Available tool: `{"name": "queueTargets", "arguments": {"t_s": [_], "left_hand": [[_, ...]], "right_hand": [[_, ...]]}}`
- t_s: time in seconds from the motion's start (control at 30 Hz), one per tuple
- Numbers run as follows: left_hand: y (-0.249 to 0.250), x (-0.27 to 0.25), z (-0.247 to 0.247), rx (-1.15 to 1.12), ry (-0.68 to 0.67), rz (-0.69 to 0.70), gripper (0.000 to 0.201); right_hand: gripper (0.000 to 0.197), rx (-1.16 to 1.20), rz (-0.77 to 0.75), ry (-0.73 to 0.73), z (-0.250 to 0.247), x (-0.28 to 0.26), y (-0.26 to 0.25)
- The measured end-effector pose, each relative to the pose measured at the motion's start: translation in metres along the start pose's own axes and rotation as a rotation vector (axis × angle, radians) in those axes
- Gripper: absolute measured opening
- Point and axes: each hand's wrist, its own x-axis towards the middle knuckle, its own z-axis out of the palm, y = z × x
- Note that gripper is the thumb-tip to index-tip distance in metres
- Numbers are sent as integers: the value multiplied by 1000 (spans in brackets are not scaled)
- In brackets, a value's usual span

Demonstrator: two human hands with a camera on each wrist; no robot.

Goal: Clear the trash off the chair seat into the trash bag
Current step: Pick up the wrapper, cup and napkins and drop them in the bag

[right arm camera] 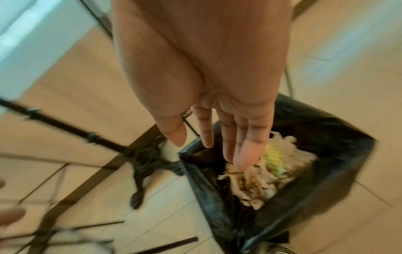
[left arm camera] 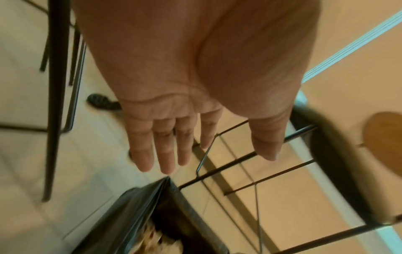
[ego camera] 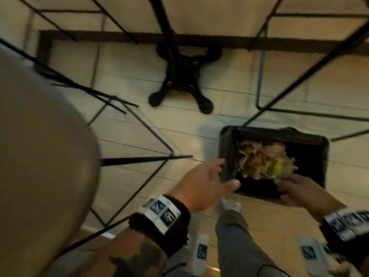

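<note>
The black trash bag (ego camera: 311,148) lines a bin on the floor at the lower right. Crumpled paper trash (ego camera: 259,158) and a yellow-green piece (ego camera: 276,168) lie inside it. My left hand (ego camera: 225,172) is open at the bag's near left corner, holding nothing. My right hand (ego camera: 289,186) hovers open over the bag's near edge, fingers straight and empty. In the right wrist view my right hand (right arm camera: 208,151) points down at the trash (right arm camera: 261,182). In the left wrist view my left hand (left arm camera: 217,161) is spread above the bag (left arm camera: 135,214). The tan chair seat (ego camera: 44,156) fills the left.
A black table pedestal base (ego camera: 183,80) stands on the tiled floor beyond the bag. Thin black chair legs (ego camera: 143,158) cross the floor between seat and bag. My grey trouser leg and shoe (ego camera: 231,216) are just in front of the bag.
</note>
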Motion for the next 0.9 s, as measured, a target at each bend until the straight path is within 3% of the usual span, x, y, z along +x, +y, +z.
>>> {"name": "queueTargets", "arguments": {"t_s": [0.13,0.23,0.37,0.47,0.57,0.67,0.8,0.9], "left_hand": [[2,-106,-56,-36,93,118,68],[1,-186,-95,-60,246,225,56],[-16,-274,-133,-137,629,311,34],[-48,-302,-161,-175,947,264,28],[-84,-311,-186,-191,1228,213,48],[-111,-311,-208,-156,1389,112,75],[-129,-304,-230,-192,1428,-75,101],[-132,-297,-233,-229,1379,-115,108]], "right_hand": [[16,-263,-209,-77,38,-90,-70],[27,-493,-522,-77,79,-157,-127],[33,-641,-849,-138,150,-249,-207],[40,-708,-1062,-163,209,-299,-254],[51,-840,-1266,-176,271,-328,-291],[83,-1008,-1409,-231,330,-338,-309],[121,-1126,-1363,-266,387,-336,-308],[118,-1163,-1350,-206,408,-332,-305]]}}
